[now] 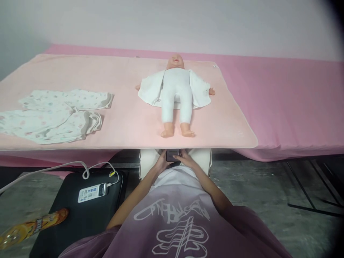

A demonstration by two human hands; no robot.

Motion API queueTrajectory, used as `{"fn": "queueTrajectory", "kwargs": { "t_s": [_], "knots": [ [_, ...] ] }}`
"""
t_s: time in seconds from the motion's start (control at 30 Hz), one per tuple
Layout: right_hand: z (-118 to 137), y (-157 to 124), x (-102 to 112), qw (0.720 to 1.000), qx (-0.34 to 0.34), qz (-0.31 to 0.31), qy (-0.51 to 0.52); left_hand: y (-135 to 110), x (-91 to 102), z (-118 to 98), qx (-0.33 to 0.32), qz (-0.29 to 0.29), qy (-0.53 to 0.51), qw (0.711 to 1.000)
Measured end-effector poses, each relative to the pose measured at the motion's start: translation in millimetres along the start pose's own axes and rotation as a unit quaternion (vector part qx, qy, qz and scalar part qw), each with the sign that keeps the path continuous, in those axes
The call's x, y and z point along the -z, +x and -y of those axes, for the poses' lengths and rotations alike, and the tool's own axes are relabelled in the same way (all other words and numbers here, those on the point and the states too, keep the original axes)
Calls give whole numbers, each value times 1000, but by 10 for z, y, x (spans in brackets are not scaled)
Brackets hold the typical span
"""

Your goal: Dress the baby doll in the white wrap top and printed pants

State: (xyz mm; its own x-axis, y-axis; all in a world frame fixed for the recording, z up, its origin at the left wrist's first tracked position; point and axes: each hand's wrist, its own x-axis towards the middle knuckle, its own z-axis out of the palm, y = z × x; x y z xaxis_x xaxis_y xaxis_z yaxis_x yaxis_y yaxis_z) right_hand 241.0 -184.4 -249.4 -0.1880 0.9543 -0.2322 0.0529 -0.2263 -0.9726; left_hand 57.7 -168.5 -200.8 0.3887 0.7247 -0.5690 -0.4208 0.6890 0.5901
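Below the front edge of the bed, over my lap, a dark phone [172, 156] lies between my hands. My left hand [162, 163] is closed on its left side, partly under the bed's edge. On the other side my right hand [185, 158] grips it, with the thumb across its face. Beyond them a baby doll [176, 95] lies on its back on a peach blanket [126, 125], feet toward me. White clothing covers its body and legs, and a white jacket [200, 89] is spread open with the arms in its sleeves.
Printed baby clothes [59, 118] lie at the blanket's left. Pink sheet [290, 107] covers the bed to the right. On a black stool [72, 222] at lower left rest a device [92, 192] with a white cable [86, 172] and a drink bottle [34, 227]. Black metal legs [303, 193] stand at right.
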Motion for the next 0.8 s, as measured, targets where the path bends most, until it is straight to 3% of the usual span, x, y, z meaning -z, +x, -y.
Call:
{"fn": "queueTrajectory", "kwargs": {
  "t_s": [0.8],
  "knots": [
    [57, -14, 59, 995, -15, -37, 93, -135, -21, -27, -46, 96, -52, 993]
  ]
}}
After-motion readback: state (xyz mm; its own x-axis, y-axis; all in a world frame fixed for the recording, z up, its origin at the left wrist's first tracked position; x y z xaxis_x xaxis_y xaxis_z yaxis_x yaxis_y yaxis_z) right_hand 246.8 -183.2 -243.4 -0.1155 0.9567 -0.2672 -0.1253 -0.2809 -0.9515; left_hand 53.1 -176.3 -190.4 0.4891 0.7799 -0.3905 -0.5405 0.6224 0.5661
